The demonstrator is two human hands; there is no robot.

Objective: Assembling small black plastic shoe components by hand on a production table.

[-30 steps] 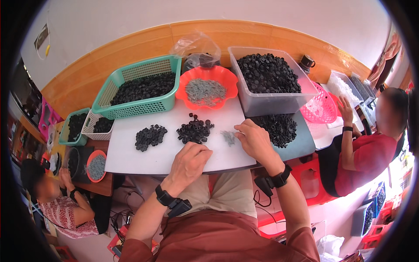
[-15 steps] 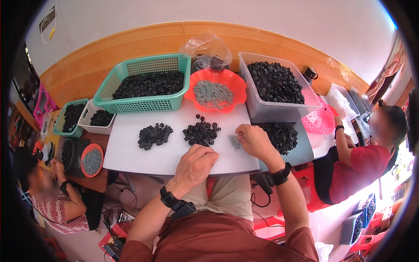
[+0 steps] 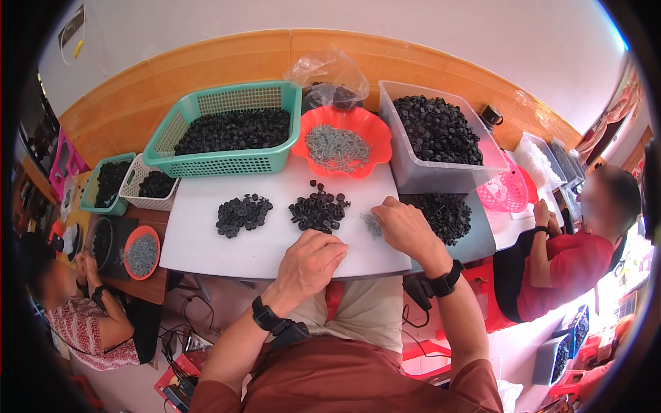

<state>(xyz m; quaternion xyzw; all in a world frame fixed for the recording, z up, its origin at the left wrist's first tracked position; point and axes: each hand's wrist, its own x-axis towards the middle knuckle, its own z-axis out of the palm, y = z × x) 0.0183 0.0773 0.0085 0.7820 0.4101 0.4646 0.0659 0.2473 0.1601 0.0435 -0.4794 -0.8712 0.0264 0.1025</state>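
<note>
My left hand (image 3: pixel 310 264) rests at the near edge of the white table with its fingers curled closed. Whatever it may hold is hidden. Just beyond it lies a loose pile of small black round parts (image 3: pixel 319 208), some with stems. My right hand (image 3: pixel 407 229) is bent down over the table, fingertips pinched together beside a small heap of grey screws (image 3: pixel 372 224). Anything between those fingertips is too small to make out. Farther left sits a second pile of black parts (image 3: pixel 243 215).
Along the back stand a green basket (image 3: pixel 227 165) of black parts, a red scalloped bowl (image 3: pixel 375 155) of grey screws and a clear bin (image 3: pixel 441 175) of black parts. More black parts (image 3: pixel 441 217) lie right of my right hand. People sit at both sides.
Both hands stay in nearly the same places, with only slight shifts of the fingers. The person on the right has drawn an arm back from the pink basket.
</note>
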